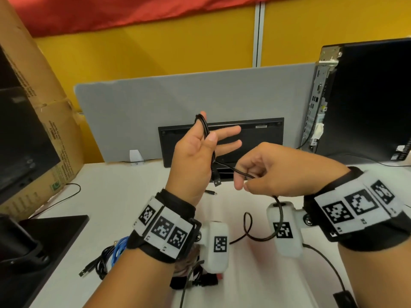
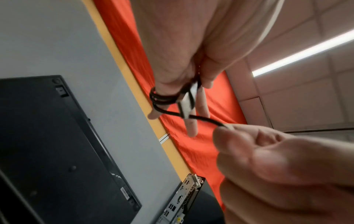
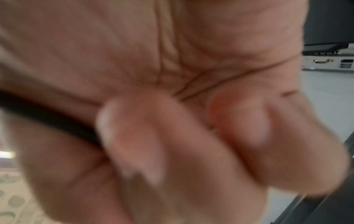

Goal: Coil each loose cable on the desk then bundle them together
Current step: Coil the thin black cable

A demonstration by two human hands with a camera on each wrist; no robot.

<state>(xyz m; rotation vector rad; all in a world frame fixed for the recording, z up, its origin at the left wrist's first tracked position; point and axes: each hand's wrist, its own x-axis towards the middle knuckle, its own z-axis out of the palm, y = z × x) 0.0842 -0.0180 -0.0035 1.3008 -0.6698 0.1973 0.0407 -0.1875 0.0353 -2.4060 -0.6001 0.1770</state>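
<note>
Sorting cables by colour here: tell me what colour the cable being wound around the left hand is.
Black. The cable shows best in the left wrist view, looped round the left hand.

A black keyboard (image 1: 251,138) stands on its edge against a grey divider (image 1: 178,103), just behind the hands. A black computer tower (image 1: 364,96) stands to the right of the hands, and a big cardboard box (image 1: 44,121) leans far to their left.

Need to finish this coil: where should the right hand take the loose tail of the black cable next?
Grip the black cable slack just below the right hand, coming from above. That stretch hangs free in a loop off the desk; the coil end is already held by the left hand.
</note>
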